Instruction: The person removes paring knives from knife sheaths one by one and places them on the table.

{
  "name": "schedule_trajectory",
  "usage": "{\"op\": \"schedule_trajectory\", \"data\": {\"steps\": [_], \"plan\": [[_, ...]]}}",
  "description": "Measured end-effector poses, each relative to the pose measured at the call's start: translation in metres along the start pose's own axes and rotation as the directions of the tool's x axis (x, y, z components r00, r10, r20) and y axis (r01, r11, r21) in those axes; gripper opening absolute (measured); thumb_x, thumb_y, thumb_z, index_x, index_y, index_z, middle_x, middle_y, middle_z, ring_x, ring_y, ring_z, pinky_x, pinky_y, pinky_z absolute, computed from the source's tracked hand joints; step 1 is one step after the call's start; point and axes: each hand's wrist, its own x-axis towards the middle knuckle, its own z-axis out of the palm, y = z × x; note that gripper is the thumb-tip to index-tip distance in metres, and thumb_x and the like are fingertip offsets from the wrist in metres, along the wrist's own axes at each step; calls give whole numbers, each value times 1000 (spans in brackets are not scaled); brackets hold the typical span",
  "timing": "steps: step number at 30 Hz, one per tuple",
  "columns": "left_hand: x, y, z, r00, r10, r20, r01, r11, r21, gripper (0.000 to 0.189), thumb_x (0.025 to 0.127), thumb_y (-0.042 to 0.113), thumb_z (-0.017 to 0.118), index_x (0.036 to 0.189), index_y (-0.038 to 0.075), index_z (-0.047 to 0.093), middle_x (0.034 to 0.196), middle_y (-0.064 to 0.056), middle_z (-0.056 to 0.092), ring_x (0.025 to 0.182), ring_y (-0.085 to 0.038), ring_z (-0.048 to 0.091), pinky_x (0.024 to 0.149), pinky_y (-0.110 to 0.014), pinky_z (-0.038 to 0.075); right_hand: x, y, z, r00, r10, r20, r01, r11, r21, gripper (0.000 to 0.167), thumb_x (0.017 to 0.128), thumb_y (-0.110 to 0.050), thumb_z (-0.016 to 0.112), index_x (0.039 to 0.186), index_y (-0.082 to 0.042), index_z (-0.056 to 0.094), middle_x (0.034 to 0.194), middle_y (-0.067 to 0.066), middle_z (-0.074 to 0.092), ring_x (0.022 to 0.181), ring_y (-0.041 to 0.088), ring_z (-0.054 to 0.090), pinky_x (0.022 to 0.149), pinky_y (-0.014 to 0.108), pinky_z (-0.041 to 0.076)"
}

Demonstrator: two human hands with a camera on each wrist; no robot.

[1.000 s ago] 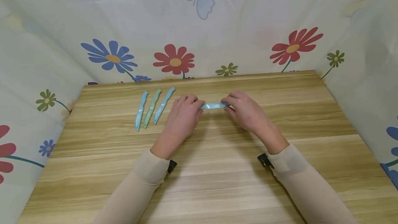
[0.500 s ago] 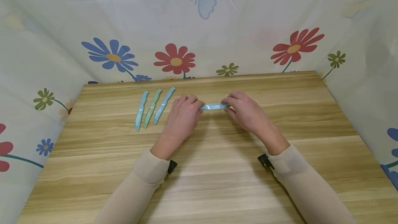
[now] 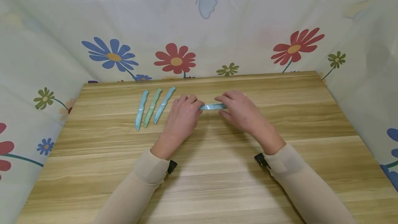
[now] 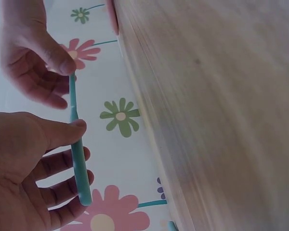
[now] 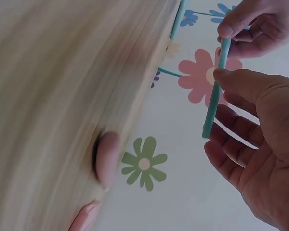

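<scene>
A light-blue paring knife (image 3: 212,106) in its sheath lies crosswise between my hands, raised above the table. My left hand (image 3: 184,115) grips its handle end, thumb on one side and fingers on the other, clearest in the left wrist view. On the sheath end, my right hand (image 5: 274,115) has its thumb against the sheath and curled fingers behind. To the left, three more sheathed knives lie side by side on the wood: a blue one (image 3: 141,110), a green one (image 3: 152,108) and another blue one (image 3: 164,105).
The wood-grain table (image 3: 211,179) backs onto a white cloth (image 3: 248,27) printed with flowers and a butterfly. In the right wrist view, a pink rounded object (image 5: 108,159) and a second pink piece (image 5: 85,216) sit at the table's edge; their kind is unclear.
My right hand has shifted slightly left along the sheath, its thumb and finger a little farther apart. My left hand and the three lying knives have stayed put.
</scene>
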Motion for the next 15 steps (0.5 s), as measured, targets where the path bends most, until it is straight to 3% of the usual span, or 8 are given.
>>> {"op": "schedule_trajectory", "data": {"steps": [15], "plan": [[-1, 1, -1, 1000, 8, 7, -8, 999, 36, 18, 99, 19, 78, 115, 12, 80, 103, -3, 66, 93, -26, 54, 75, -36, 46, 13, -15, 11, 998, -65, 22, 67, 995, -69, 34, 95, -15, 82, 127, -4, 74, 116, 9, 67, 105, 27, 61, 91, 37, 54]]}}
